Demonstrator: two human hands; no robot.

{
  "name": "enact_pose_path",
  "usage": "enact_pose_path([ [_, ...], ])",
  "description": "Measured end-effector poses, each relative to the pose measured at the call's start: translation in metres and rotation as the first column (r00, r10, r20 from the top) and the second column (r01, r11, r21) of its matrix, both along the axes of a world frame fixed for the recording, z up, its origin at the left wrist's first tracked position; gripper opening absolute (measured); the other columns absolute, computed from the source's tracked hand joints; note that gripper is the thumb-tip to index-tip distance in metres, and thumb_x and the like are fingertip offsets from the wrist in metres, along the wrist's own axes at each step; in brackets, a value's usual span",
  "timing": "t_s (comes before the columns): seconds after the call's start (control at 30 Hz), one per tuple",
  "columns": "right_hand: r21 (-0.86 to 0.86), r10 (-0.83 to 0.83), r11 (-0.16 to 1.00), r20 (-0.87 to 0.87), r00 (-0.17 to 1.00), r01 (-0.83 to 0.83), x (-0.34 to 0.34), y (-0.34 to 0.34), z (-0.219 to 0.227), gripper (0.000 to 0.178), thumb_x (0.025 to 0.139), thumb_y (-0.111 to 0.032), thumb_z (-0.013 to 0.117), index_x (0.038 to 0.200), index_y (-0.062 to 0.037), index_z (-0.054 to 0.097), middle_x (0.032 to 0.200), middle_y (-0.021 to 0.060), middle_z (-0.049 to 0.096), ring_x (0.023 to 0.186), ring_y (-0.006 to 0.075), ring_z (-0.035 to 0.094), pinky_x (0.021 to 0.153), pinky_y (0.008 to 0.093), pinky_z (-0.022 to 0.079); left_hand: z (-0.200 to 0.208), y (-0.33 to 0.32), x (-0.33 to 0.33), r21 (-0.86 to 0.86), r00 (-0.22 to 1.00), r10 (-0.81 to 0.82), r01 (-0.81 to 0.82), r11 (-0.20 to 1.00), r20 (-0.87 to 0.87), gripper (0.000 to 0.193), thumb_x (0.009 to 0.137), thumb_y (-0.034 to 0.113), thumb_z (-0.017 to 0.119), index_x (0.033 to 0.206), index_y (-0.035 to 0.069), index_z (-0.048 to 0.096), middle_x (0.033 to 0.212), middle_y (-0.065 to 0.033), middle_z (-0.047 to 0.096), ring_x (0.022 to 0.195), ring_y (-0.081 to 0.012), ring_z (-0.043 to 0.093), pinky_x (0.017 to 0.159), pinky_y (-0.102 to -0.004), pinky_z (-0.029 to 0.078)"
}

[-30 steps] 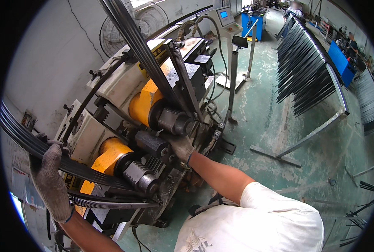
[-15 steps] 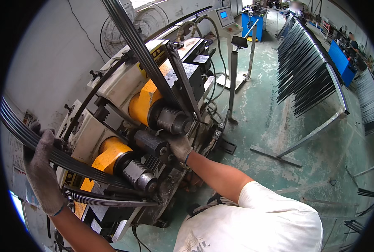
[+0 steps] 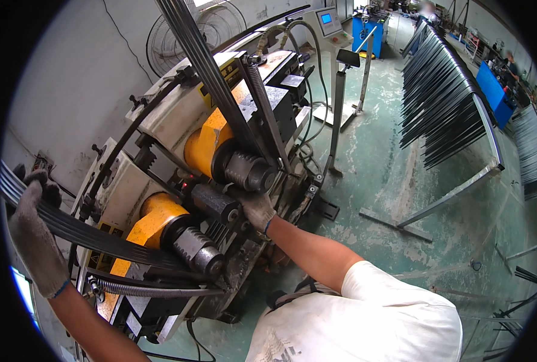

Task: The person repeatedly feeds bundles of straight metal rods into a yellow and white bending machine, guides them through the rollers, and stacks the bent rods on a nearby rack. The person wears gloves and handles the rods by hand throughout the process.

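Observation:
My left hand [image 3: 32, 235], in a grey glove, is closed around the left run of a bundle of long black metal bars [image 3: 99, 236]. Those bars slope down to the toothed lower die [image 3: 197, 248] of a bending machine [image 3: 114, 181], beside a yellow clamp block [image 3: 154, 223]. Another run of black bars [image 3: 205, 63] rises from the upper die [image 3: 247, 170]. My gloved right hand [image 3: 256, 208] lies against the dark cylinder [image 3: 215, 204] between the two dies. Its fingertips are hidden behind the machine parts, so its grip does not show.
A coil spring [image 3: 154, 291] runs below the lower bars. Behind the machine are a large fan [image 3: 190, 30] and a control box [image 3: 330, 27]. To the right, a rack [image 3: 485, 127] carries many black bars [image 3: 437, 90]. Two people are far off at the back right.
My left hand has moved outward to the left, and the left run of bars has dropped slightly. A small red light now shows near the dark cylinder. My right hand stays in place.

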State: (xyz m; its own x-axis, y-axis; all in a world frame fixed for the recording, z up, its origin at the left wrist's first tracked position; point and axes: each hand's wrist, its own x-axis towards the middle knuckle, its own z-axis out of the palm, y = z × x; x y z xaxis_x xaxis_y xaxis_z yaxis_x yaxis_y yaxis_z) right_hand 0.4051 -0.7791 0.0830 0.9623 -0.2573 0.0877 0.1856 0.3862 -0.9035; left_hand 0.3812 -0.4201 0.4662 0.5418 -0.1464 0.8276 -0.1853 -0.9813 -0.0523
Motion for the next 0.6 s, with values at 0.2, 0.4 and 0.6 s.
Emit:
enact_pose_path([
  [0.2,-0.463,-0.039,0.885,0.046,0.998,0.056,0.007,-0.01,-0.05,0.029,0.105,-0.018,0.069,0.13,-0.0069,0.077,0.123,0.011,0.079,0.116,0.025,0.075,0.097,0.0379,0.06,-0.037,-0.04,-0.029,-0.524,0.937,-0.279,0.134,0.841,-0.209,0.038,0.108,0.035,0.068,0.127,0.003,0.078,0.104,-0.0133,0.082,0.096,-0.0181,0.082,0.098,-0.0346,0.064],
  [0.4,-0.753,0.02,0.644,0.197,0.98,0.138,0.02,-0.006,-0.072,0.03,0.104,-0.011,0.062,0.129,-0.0113,0.078,0.127,0.0112,0.078,0.119,0.0288,0.074,0.103,0.0402,0.057,-0.03,-0.035,-0.058,-0.506,0.899,-0.24,0.024,0.862,-0.367,0.052,0.104,0.05,0.072,0.126,0.003,0.082,0.107,-0.0122,0.086,0.105,-0.0224,0.084,0.1,-0.0398,0.065],
  [0.6,-0.532,-0.038,0.838,0.163,0.986,0.121,0.031,-0.016,-0.101,0.033,0.099,-0.007,0.064,0.129,-0.0115,0.079,0.124,0.0135,0.078,0.118,0.0327,0.073,0.103,0.0452,0.056,-0.035,-0.085,-0.057,-0.665,0.868,-0.427,0.164,0.729,-0.254,0.044,0.105,0.038,0.073,0.125,0.0,0.08,0.105,-0.0144,0.085,0.097,-0.0247,0.084,0.092,-0.0379,0.069],
])
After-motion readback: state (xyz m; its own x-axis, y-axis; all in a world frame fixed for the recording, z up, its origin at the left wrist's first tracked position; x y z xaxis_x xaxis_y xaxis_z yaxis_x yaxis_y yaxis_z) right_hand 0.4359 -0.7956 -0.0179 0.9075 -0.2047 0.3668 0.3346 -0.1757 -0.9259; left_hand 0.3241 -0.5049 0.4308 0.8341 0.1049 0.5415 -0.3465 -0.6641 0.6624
